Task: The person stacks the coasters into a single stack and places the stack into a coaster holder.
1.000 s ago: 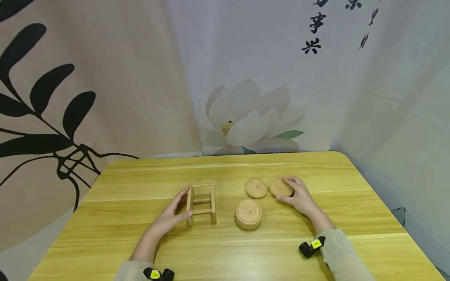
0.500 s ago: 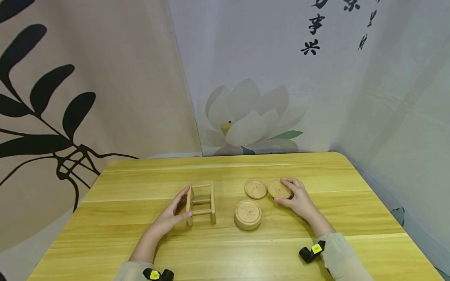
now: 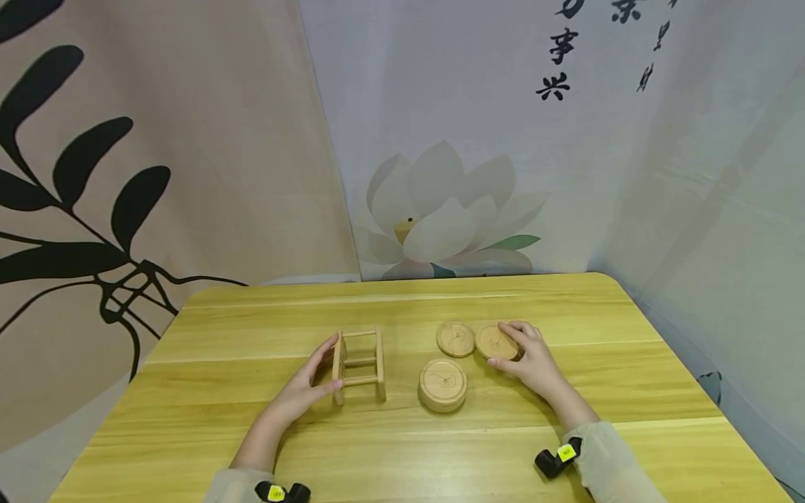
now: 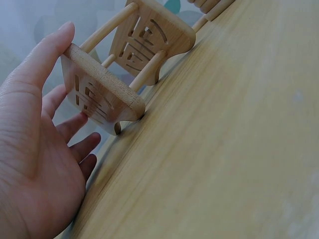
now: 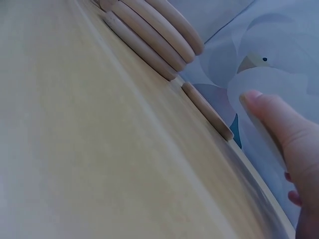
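Note:
My left hand (image 3: pixel 300 385) holds the left panel of a small wooden coaster rack (image 3: pixel 380 363), its thumb at the near edge and fingers at the far edge. In the left wrist view, the rack's two cut-out panels (image 4: pixel 154 37) are joined by round rods. My right hand (image 3: pixel 531 360) pinches a round wooden coaster (image 3: pixel 495 342) by its right side, and the right wrist view shows that coaster tilted above the table. Just left of it, a second engraved coaster (image 3: pixel 455 339) lies flat. A stack of coasters (image 3: pixel 443 384) sits nearer, between the hands.
The wooden table (image 3: pixel 390 461) carries all of these and has rounded far corners. Behind it hangs a curtain (image 3: pixel 453 91) printed with a lotus, dark leaves and characters. Each wrist wears a small black camera (image 3: pixel 556 459).
My right hand has shifted slightly left with its coaster, bringing it closer to the flat one. The left hand and the rack stay where they were.

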`<state>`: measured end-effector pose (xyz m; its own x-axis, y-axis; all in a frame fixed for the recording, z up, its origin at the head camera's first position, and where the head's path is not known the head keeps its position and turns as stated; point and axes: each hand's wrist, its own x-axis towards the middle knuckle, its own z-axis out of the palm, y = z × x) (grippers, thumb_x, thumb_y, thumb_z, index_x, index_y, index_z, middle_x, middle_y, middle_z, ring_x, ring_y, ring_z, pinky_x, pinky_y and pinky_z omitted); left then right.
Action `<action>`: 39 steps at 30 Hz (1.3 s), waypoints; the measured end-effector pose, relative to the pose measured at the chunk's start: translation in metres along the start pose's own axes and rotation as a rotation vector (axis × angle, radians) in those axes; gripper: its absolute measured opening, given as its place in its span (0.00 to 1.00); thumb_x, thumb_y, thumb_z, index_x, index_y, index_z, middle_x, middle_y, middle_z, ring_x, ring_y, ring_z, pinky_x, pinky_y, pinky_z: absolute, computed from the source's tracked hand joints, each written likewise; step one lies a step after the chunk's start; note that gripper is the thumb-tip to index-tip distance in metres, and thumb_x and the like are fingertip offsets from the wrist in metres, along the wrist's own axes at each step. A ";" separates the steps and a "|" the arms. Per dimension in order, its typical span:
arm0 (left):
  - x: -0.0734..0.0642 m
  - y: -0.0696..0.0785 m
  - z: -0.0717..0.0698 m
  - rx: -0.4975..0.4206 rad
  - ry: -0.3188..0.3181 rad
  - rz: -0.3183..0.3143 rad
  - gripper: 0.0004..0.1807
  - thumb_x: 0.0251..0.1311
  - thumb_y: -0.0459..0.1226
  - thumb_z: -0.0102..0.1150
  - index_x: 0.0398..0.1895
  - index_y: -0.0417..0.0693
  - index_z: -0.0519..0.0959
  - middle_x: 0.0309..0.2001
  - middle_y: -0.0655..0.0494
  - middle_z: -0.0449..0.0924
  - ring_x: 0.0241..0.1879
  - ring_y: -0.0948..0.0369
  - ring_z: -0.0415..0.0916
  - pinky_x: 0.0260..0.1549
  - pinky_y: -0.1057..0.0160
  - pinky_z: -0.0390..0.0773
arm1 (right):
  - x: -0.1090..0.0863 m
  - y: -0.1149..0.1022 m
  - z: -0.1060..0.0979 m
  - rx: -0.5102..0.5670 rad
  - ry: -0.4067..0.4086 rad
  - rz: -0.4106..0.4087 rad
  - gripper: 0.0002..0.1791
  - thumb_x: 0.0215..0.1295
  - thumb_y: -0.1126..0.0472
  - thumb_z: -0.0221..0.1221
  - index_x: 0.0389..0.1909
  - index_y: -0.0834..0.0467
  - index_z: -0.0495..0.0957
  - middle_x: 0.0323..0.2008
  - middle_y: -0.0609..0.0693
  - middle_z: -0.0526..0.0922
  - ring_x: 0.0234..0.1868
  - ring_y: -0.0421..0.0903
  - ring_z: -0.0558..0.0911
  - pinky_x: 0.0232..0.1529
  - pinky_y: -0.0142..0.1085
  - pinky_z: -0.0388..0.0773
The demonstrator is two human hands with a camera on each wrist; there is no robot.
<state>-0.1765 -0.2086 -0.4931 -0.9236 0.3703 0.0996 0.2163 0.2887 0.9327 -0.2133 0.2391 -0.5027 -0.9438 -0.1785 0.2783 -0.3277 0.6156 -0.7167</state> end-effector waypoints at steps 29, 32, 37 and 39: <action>0.001 -0.001 0.000 -0.010 0.003 0.006 0.43 0.64 0.36 0.59 0.76 0.61 0.48 0.73 0.44 0.49 0.70 0.39 0.44 0.59 0.28 0.44 | -0.008 -0.016 0.007 0.048 0.049 -0.077 0.43 0.45 0.52 0.76 0.63 0.62 0.71 0.59 0.54 0.68 0.63 0.57 0.60 0.60 0.59 0.58; 0.001 -0.001 0.000 -0.012 0.003 0.005 0.42 0.64 0.36 0.59 0.76 0.62 0.48 0.73 0.43 0.49 0.70 0.39 0.44 0.59 0.28 0.44 | -0.009 -0.018 0.008 0.052 0.051 -0.084 0.43 0.45 0.53 0.76 0.63 0.62 0.71 0.58 0.54 0.68 0.63 0.56 0.60 0.61 0.59 0.58; 0.001 -0.001 0.000 -0.010 0.003 -0.007 0.42 0.64 0.37 0.59 0.76 0.65 0.49 0.73 0.45 0.48 0.70 0.40 0.43 0.58 0.27 0.42 | -0.009 -0.022 0.008 0.057 0.053 -0.087 0.43 0.44 0.53 0.76 0.63 0.62 0.72 0.58 0.53 0.69 0.63 0.55 0.61 0.60 0.59 0.59; 0.001 -0.001 0.000 -0.007 0.004 -0.010 0.42 0.63 0.37 0.59 0.76 0.66 0.49 0.73 0.45 0.47 0.71 0.40 0.42 0.58 0.27 0.42 | -0.009 -0.025 0.009 0.061 0.049 -0.087 0.43 0.44 0.52 0.76 0.63 0.62 0.72 0.58 0.53 0.69 0.62 0.55 0.61 0.60 0.58 0.59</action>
<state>-0.1774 -0.2088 -0.4937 -0.9267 0.3643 0.0919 0.2052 0.2858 0.9360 -0.1971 0.2190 -0.4932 -0.9088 -0.1905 0.3712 -0.4119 0.5515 -0.7254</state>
